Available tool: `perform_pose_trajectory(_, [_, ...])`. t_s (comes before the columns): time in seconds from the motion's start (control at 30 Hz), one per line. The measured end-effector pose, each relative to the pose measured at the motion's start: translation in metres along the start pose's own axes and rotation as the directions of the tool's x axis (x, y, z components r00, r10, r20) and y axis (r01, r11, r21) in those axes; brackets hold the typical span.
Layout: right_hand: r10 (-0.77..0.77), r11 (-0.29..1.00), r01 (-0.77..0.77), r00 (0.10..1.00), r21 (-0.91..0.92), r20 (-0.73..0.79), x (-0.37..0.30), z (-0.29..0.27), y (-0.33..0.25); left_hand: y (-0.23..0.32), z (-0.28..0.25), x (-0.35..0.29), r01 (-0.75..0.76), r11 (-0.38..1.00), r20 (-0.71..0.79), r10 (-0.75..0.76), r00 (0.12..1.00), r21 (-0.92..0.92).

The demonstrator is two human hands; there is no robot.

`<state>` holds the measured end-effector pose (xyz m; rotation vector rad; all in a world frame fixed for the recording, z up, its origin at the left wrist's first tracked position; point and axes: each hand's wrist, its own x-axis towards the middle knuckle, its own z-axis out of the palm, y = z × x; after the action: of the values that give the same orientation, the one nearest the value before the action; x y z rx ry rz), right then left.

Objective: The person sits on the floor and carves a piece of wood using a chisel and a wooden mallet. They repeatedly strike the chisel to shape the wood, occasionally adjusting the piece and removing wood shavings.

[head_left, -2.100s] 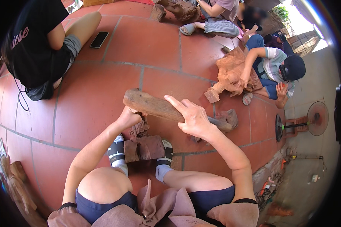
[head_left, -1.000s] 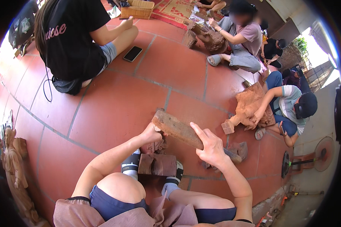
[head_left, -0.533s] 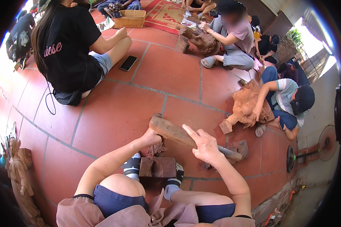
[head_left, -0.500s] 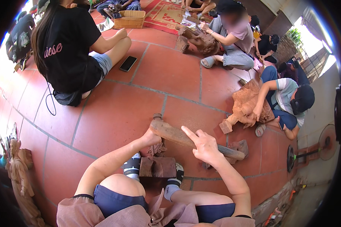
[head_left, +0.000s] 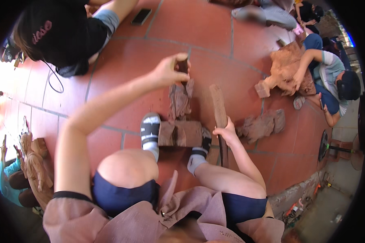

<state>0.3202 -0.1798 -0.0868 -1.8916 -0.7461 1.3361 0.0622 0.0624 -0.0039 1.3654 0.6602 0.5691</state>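
While the left hand (head_left: 166, 73) fingers pinch a chisel (head_left: 183, 67) above the carving (head_left: 180, 99), right hand (head_left: 226, 133) fingers grip a wooden mallet (head_left: 219, 107)

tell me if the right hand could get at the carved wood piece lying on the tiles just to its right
Probably yes. The right hand grips the wooden mallet, and the carved wood piece lies close beside it on bare tiles with nothing between, though the fingers would need to free up first.

Brown wooden carving (head_left: 179, 101) stands upright on floor, long mallet (head_left: 219, 109) just beside.
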Motion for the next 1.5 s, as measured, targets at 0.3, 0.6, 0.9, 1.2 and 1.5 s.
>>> perform_pose_trajectory(0.3, [0.184, 0.983, -0.184, 0.982, 0.019, -0.039, 0.004, -0.005, 0.063, 0.004, 0.015, 0.032, 0.039, 0.903, 0.063, -0.073, 0.995, 0.429])
perform_pose_trajectory(0.6, [0.113, 0.988, -0.117, 0.992, -0.099, -0.049, -0.001, -0.021, 0.088, -0.04, 0.034, 0.043, -0.022, 0.914, 0.158, -0.047, 0.986, 0.406])
perform_pose_trajectory(0.9, [0.158, 0.983, -0.157, 0.987, -0.096, 0.004, -0.01, -0.007, 0.068, -0.048, 0.06, 0.061, -0.523, 0.529, 0.336, 0.412, 0.847, 0.669])
perform_pose_trajectory(1.2, [0.082, 0.992, -0.077, 0.995, 0.096, -0.05, -0.015, -0.016, 0.026, -0.038, 0.092, 0.074, -0.315, 0.625, 0.482, -0.112, 0.869, 0.714])
perform_pose_trajectory(1.5, [-0.16, 0.945, 0.218, 0.958, 0.243, -0.238, -0.019, -0.035, -0.036, -0.04, 0.101, 0.077, -0.313, 0.624, 0.51, -0.162, 0.845, 0.716])
